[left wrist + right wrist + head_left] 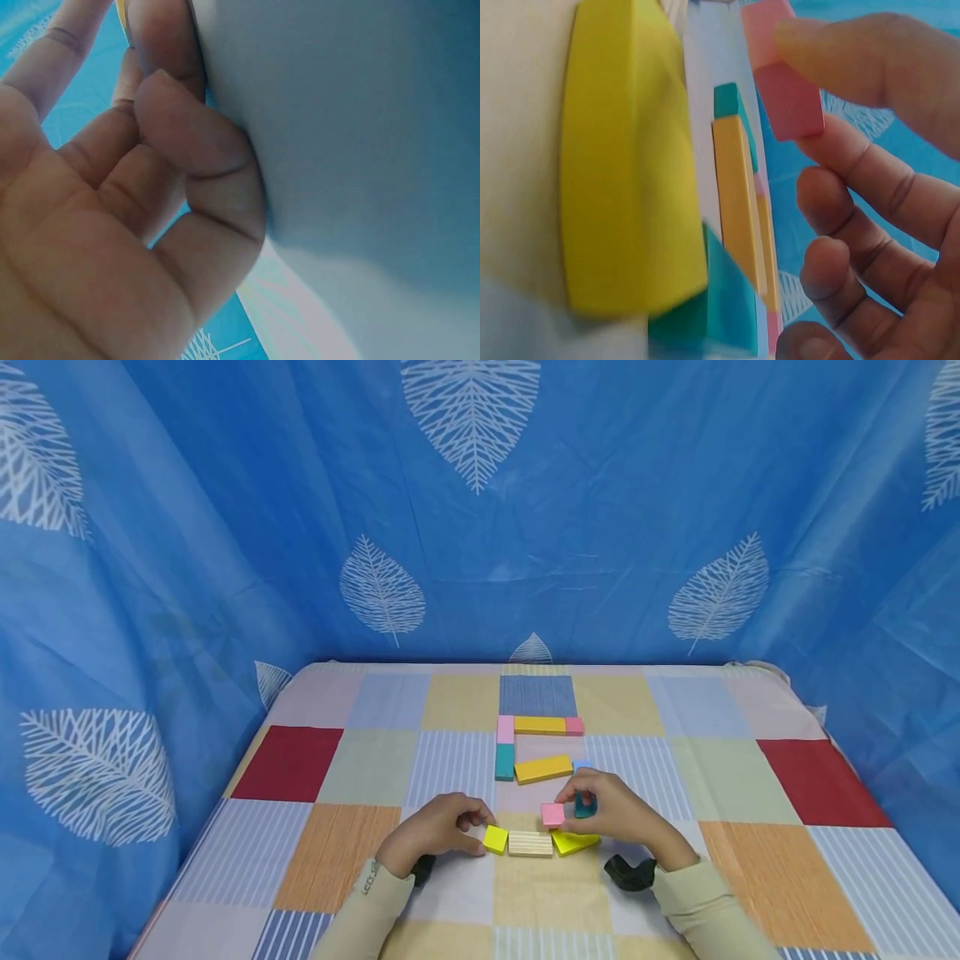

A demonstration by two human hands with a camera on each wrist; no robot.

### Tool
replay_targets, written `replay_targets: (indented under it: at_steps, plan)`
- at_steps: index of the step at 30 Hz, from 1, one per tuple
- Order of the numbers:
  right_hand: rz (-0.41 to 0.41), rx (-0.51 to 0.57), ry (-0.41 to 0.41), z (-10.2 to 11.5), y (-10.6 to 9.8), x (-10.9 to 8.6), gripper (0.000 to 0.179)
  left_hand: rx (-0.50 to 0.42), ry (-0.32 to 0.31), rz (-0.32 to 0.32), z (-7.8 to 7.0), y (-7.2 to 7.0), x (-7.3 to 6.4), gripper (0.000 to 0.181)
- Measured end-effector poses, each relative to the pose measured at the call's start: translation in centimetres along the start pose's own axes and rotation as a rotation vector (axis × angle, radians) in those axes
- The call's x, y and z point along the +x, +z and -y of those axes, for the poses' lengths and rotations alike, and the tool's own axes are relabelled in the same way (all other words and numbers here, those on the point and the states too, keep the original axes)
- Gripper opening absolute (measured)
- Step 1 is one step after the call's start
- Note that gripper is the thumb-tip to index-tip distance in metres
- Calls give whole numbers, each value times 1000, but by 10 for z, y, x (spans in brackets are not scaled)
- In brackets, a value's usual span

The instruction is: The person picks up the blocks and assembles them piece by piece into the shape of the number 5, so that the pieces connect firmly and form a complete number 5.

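My right hand point(618, 810) pinches a pink block point(552, 814) between thumb and fingers; in the right wrist view the pink block point(787, 71) is held up off the cloth. Below it lies a long yellow block point(576, 842), which looms large in that view. My left hand point(446, 831) holds a small yellow block point(496, 838) by its left side, thumb and forefinger at its edges. Between the two yellow blocks lies a plain wood block point(530, 844). A dark green block point(585, 805) shows partly behind the right fingers. In the left wrist view, curled fingers point(202, 150) rest against the cloth.
Farther back, a pink block point(506, 729), a teal block point(505, 762), two orange blocks point(540, 725) and a red-pink block point(574, 727) form an angular outline. A blue block point(581, 766) is partly hidden by the right hand. A blue leaf-patterned curtain point(570, 527) hangs behind the patchwork cloth point(360, 827).
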State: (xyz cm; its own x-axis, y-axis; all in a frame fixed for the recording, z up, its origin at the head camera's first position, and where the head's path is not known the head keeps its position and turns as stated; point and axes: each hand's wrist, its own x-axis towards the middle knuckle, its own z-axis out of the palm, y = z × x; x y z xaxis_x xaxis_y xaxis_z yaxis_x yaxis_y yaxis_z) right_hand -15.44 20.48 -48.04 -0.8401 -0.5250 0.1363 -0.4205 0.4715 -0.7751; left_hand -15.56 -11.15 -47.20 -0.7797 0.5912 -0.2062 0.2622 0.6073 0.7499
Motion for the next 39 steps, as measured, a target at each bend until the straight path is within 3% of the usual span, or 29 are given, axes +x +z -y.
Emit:
replay_targets:
  at_steps: [20, 34, 39]
  plan:
    - [-43, -33, 25, 22, 26, 26, 21, -11, -22, 0, 1, -1, 3, 27]
    - [-55, -34, 105, 26, 40, 43, 19, -3, -12, -16, 3, -1, 2, 26]
    - [-56, -70, 191, 30, 48, 47, 22, -3, -27, -16, 3, -1, 1, 26]
